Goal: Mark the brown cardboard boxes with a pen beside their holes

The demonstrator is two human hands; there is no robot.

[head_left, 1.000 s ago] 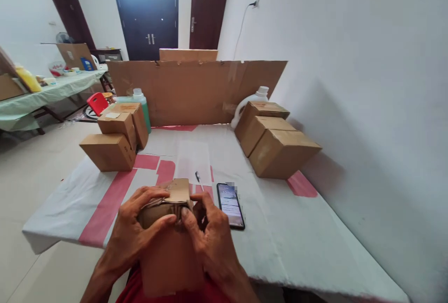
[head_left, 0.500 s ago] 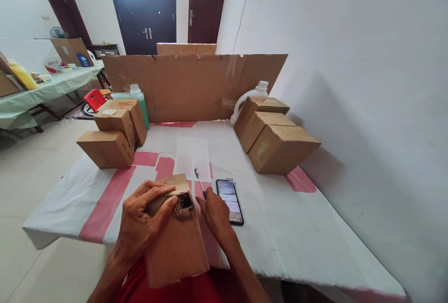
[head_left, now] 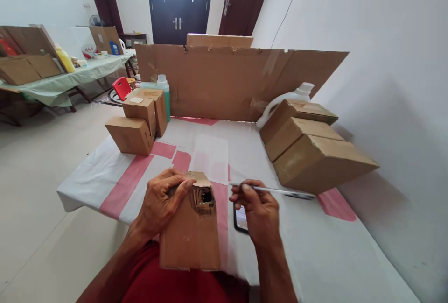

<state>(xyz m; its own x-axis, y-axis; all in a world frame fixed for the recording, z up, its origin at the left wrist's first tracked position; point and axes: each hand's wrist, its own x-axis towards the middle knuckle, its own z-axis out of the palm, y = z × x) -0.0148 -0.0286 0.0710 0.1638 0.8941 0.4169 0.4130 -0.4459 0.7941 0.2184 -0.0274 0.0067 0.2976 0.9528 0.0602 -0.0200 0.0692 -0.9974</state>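
My left hand [head_left: 168, 198] grips the upper left side of a brown cardboard box [head_left: 189, 242] at the table's front edge. The box has a ragged dark hole near its top right corner. In my right hand [head_left: 259, 209] a pen [head_left: 283, 192] is pinched between thumb and fingers, lying nearly level with its dark end toward the right. The pen is above the table, apart from the box. Below my right hand lies a phone [head_left: 241, 219] with a lit screen, partly covered by the hand.
Several small boxes stand at the left [head_left: 129, 137] and right [head_left: 315, 163]. Behind them are a green-liquid bottle [head_left: 167, 102] and a white jug [head_left: 280, 100]. A tall cardboard panel [head_left: 224, 83] closes the table's back. A wall [head_left: 402, 107] rises on the right.
My right hand has picked the pen up off the table and raised it, turning it sideways. My left hand stays on the box. The whole view has swung left.
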